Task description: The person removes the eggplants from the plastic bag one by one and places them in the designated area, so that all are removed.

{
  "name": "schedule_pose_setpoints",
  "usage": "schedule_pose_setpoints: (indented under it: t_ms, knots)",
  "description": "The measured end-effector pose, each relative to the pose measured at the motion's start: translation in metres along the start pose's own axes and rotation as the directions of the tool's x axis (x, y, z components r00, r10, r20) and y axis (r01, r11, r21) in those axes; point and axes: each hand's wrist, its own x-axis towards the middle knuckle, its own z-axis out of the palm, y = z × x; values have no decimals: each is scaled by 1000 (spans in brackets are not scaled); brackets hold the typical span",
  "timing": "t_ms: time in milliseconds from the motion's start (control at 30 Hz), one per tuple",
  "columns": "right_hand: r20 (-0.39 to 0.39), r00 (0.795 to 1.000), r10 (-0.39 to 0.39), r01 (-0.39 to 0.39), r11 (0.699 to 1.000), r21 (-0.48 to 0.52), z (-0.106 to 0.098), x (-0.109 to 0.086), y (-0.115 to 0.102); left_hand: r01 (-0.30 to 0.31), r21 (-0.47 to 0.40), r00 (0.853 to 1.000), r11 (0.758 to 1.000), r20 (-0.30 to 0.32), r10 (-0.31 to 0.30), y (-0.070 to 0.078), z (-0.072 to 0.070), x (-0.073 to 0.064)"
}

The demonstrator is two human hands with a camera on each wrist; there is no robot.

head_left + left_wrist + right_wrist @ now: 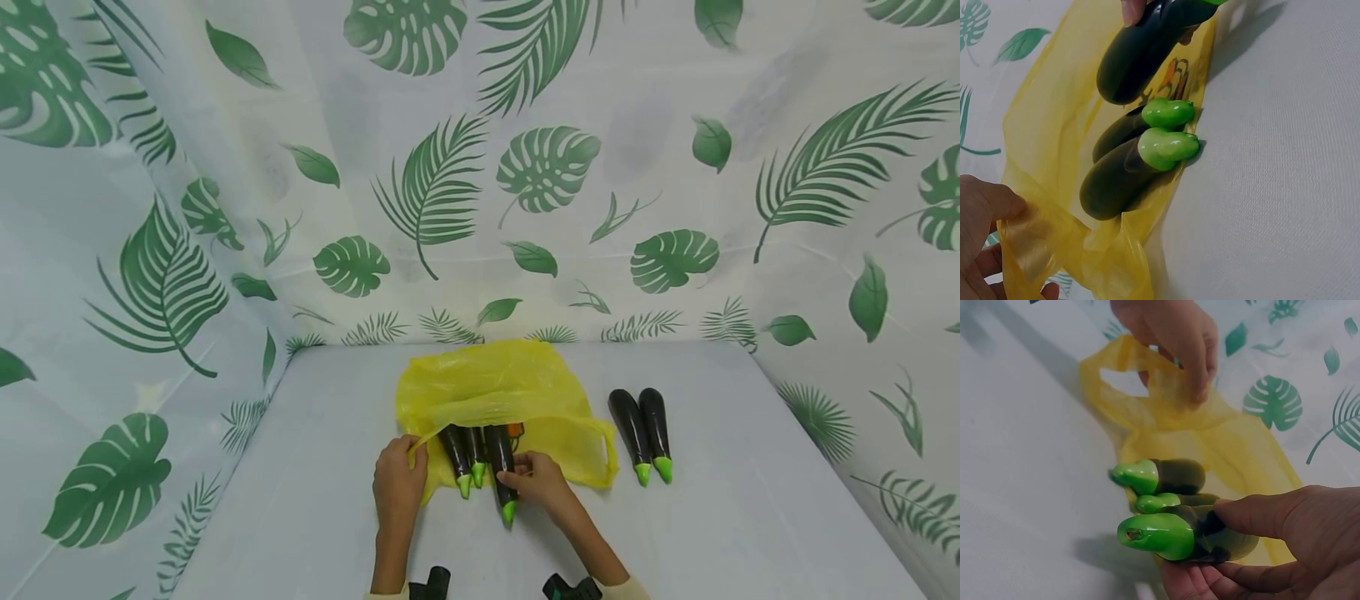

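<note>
A thin yellow plastic bag (495, 375) lies on the table with its mouth toward me. My left hand (398, 482) pinches the left edge of the mouth and lifts it. Two dark eggplants with green stem ends lie in the mouth, the left eggplant (1116, 181) beside a second eggplant (1116, 134). My right hand (542, 482) grips a third eggplant (500, 467), thumb on top and fingers beneath in the right wrist view. Its green end points toward me and its far end is inside the mouth.
Right of the bag, two more eggplants lie side by side on the white table, a left one (630, 429) and a right one (656, 429). An orange print (516, 430) shows within the bag's mouth. Leaf-patterned sheets (555, 275) stand behind and at both sides.
</note>
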Motion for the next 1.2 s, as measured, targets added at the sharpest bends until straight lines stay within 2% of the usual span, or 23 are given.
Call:
schedule_pose_setpoints:
  t_ms: [400, 733, 867, 1033, 1200]
  knots:
    - [86, 996, 7, -10, 999, 36, -4, -15, 1, 15, -7, 1000, 1000, 10, -15, -2, 4, -6]
    - [169, 986, -9, 1, 999, 49, -7, -19, 0, -2, -9, 1000, 1000, 11, 2, -3, 5, -2]
    - [239, 970, -44, 34, 998, 46, -12, -23, -4, 0, -8, 1000, 1000, 8, 1, -2, 5, -1]
    - [333, 938, -99, 92, 995, 37, -20, -25, -8, -14, -5, 1000, 1000, -2, 14, 0, 4, -1]
    - [379, 917, -125, 126, 992, 23, -30, -27, -15, -2, -3, 1000, 1000, 10, 2, -1, 4, 0]
